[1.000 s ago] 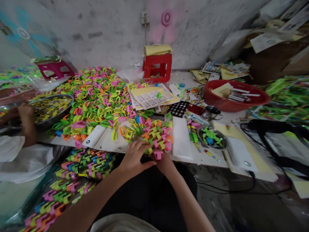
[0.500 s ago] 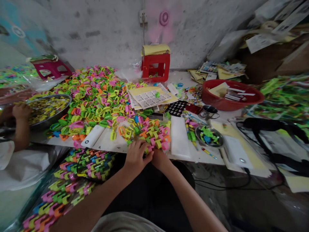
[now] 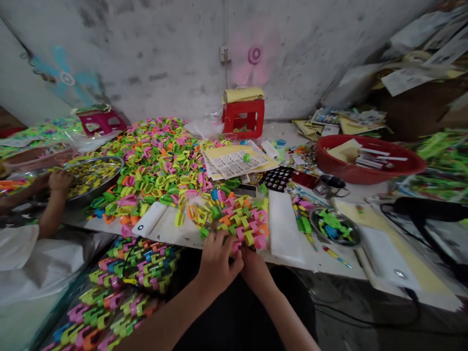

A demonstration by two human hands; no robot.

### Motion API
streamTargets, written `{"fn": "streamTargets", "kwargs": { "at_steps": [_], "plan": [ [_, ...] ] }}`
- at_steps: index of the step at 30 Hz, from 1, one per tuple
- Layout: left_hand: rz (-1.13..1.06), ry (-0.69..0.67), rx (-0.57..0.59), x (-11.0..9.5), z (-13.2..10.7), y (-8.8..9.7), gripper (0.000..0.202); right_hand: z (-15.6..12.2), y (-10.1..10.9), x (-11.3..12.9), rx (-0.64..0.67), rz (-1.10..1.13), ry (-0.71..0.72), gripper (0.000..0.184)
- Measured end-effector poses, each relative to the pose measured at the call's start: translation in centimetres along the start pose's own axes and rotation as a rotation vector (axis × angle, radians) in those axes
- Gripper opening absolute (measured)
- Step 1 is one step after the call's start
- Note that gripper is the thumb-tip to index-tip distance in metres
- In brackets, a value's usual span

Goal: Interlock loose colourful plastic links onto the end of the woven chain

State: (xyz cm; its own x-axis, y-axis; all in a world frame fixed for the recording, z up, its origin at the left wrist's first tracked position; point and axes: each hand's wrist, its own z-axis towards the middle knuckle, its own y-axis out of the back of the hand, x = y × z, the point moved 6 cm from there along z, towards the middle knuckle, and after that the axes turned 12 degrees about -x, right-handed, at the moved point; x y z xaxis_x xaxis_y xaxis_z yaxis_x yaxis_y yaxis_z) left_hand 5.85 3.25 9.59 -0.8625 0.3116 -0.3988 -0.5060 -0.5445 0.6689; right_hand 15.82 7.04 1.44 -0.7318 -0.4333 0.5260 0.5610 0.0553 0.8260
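My left hand (image 3: 218, 263) and my right hand (image 3: 253, 263) meet at the near edge of the white table (image 3: 171, 226). Both pinch the near row of a mat of interlocked plastic pieces (image 3: 241, 219) in pink, yellow, green and orange. The left fingers curl over the mat's edge; the right fingers are mostly hidden behind the left hand and the pieces. A big heap of loose coloured pieces (image 3: 153, 161) lies behind and left of the mat.
Another person's hand (image 3: 58, 180) rests at a metal basin (image 3: 93, 175) on the left. Finished mats (image 3: 139, 263) lie below the table edge. A red basin (image 3: 369, 158), a small metal bowl (image 3: 334, 225), a red stool (image 3: 244, 114) and sticker sheets (image 3: 236, 158) stand behind.
The view has shifted, so everything sits lower and a little right. My hands stay together at the mat's near edge. The other person's hand remains at the metal basin.
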Motion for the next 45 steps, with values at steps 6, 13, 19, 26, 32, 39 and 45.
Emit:
{"fn": "streamTargets", "kwargs": {
  "at_steps": [6,13,19,26,32,39,45],
  "plan": [
    [0.071,-0.018,0.041,-0.4,0.4,0.3,0.029,0.8,-0.6,0.5,0.135,-0.123,0.068,0.029],
    [0.137,-0.04,0.049,-0.8,0.6,0.2,0.027,1.3,-0.5,0.7,0.113,-0.084,0.063,0.033],
    [0.035,-0.01,-0.018,-0.2,0.2,-0.1,0.02,0.8,0.2,-0.3,-0.021,0.111,0.003,0.033],
    [0.163,0.025,0.093,0.0,1.0,-0.6,0.022,0.3,0.1,-1.3,-0.015,-0.034,-0.115,0.026],
    [0.095,0.01,0.083,0.0,0.8,0.1,0.028,-0.6,0.5,-1.1,-0.088,-0.077,-0.134,0.026],
    [0.219,0.343,0.265,10.0,8.3,-1.5,0.024,-6.0,2.7,-2.9,-0.312,0.181,-0.155,0.035],
    [0.198,0.388,0.54,11.5,13.2,-8.0,0.028,-11.7,0.8,-3.5,-0.166,0.258,-0.19,0.025]
  ]
}}
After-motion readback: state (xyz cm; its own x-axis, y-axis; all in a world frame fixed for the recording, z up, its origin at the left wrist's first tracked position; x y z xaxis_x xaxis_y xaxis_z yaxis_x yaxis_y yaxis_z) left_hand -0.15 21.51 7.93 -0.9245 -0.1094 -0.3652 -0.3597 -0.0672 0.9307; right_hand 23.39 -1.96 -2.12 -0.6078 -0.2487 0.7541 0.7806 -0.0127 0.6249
